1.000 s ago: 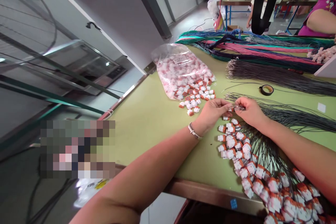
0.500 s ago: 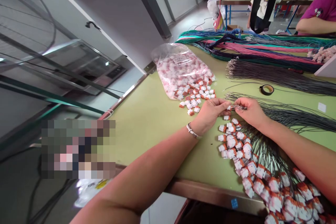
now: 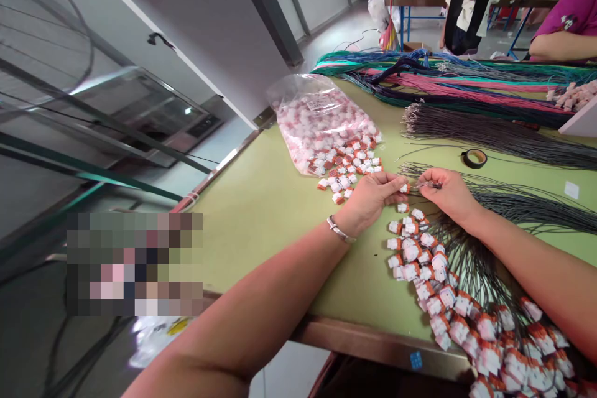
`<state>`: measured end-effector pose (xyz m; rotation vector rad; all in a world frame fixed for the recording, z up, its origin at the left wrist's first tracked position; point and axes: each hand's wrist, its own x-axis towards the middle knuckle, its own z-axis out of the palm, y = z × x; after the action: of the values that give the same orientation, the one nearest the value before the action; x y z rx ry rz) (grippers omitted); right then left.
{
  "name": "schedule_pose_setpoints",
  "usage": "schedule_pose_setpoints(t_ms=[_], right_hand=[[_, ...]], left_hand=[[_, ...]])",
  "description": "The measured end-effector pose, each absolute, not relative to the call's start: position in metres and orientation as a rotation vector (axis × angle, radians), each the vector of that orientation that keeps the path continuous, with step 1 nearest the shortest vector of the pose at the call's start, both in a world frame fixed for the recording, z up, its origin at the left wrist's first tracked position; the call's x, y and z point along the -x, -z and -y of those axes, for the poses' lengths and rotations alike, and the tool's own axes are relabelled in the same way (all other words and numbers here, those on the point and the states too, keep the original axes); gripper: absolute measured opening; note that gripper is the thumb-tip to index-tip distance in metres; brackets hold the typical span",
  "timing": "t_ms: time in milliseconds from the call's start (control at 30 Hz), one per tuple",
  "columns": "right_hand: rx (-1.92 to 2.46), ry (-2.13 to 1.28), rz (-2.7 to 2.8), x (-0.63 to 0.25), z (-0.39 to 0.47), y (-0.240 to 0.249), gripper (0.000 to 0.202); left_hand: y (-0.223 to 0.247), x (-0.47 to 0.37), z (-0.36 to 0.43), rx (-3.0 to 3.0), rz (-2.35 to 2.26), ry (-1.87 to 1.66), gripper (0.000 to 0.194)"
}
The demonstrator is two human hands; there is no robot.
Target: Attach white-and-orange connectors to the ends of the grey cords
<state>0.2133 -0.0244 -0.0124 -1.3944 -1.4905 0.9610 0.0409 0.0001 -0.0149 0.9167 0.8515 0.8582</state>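
Note:
My left hand (image 3: 377, 194) pinches a small white-and-orange connector (image 3: 405, 188) between thumb and fingers. Close on its right, my right hand (image 3: 443, 191) is closed on thin dark wires whose silvery tips point toward that connector. Whether a wire end sits inside the connector is too small to tell. Below both hands lies a long heap of wired connectors (image 3: 438, 264), white and orange, with dark leads running off to the right. Loose connectors (image 3: 342, 181) spill from a clear plastic bag (image 3: 321, 115) beyond my left hand.
A roll of black tape (image 3: 474, 158) lies right of the hands, near bundles of dark wire (image 3: 494, 134). Green, pink and blue wire bundles (image 3: 396, 84) cross the table's far side. A co-worker's arm (image 3: 562, 43) rests at the far right. The table's metal edge (image 3: 373, 339) runs nearest me.
The connector in my left hand now shows more plainly, with a slight gap to my right fingers. My right hand has shifted slightly right; the view has tilted a little.

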Motion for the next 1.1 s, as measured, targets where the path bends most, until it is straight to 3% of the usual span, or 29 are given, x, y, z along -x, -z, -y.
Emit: schedule_pose_setpoints(t_ms=[700, 1100], right_hand=[[1.423, -0.956, 1.540, -0.210, 0.026, 0.015, 0.007], [1.386, -0.983, 1.567, -0.212, 0.027, 0.011, 0.006]], left_hand=[[0.017, -0.050, 0.001, -0.991, -0.819, -0.825, 0.039], [0.016, -0.041, 0.001, -1.034, -0.877, -0.882, 0.028]])
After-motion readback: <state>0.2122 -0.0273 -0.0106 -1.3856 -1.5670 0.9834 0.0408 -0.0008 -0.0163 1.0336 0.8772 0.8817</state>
